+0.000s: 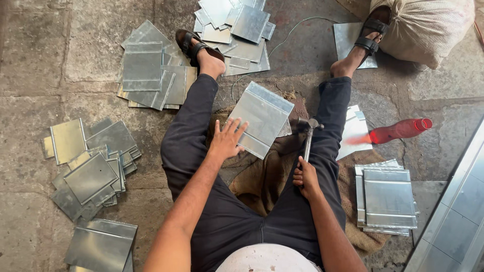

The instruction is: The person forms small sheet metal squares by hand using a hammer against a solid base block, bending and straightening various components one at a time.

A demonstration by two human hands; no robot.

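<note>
Two hands share the work: the left hand lies flat, fingers spread, pinning the grey folded-edge sheet-metal panel on brown sacking between the legs, while the right hand grips a steel hammer, head beside the panel's edge.

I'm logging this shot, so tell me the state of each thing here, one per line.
Left hand: open, flat on the sheet.
Right hand: shut on the hammer.
Hammer: head down by the sheet's edge.
Metal sheet: flat, edges folded.
Red bottle: lying on its side, capped.
Sack: full.
</note>
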